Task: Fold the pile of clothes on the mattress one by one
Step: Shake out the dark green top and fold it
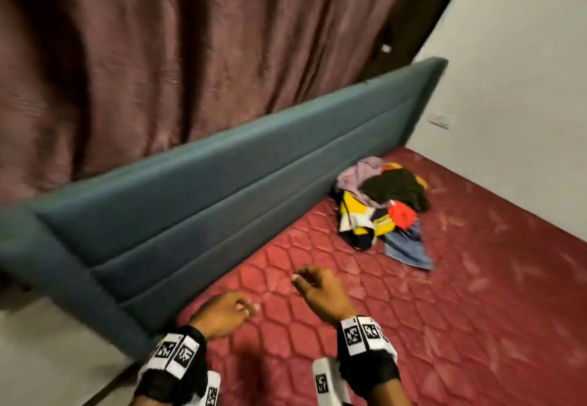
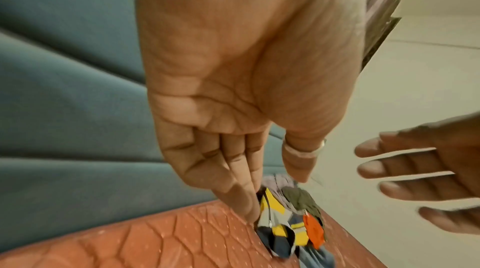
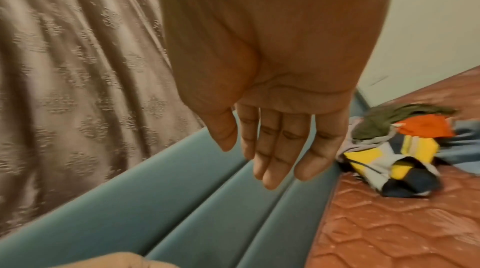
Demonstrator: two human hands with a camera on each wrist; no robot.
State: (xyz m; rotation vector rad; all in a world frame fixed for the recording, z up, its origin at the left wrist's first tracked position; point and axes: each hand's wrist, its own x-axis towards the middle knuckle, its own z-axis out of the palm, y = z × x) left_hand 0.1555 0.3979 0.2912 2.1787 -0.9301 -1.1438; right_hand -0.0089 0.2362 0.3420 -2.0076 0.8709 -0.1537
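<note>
A small pile of clothes [image 1: 384,205] lies on the red quilted mattress [image 1: 460,326] against the headboard, far from me: dark olive, orange, yellow-and-navy, lilac and blue denim pieces. The pile [image 2: 293,219] shows in the left wrist view, and the pile [image 3: 400,145] shows in the right wrist view too. My left hand [image 1: 235,309] hovers over the mattress near its corner, fingers relaxed and empty. My right hand [image 1: 313,283] is a little ahead of it, also empty. Both palms show straight fingers: left hand [image 2: 272,196], right hand [image 3: 262,157].
A teal padded headboard [image 1: 222,202] runs along the mattress's left side, with a maroon curtain [image 1: 190,56] behind it. A pale wall [image 1: 508,104] borders the far side. Bare mattress stretches between my hands and the pile.
</note>
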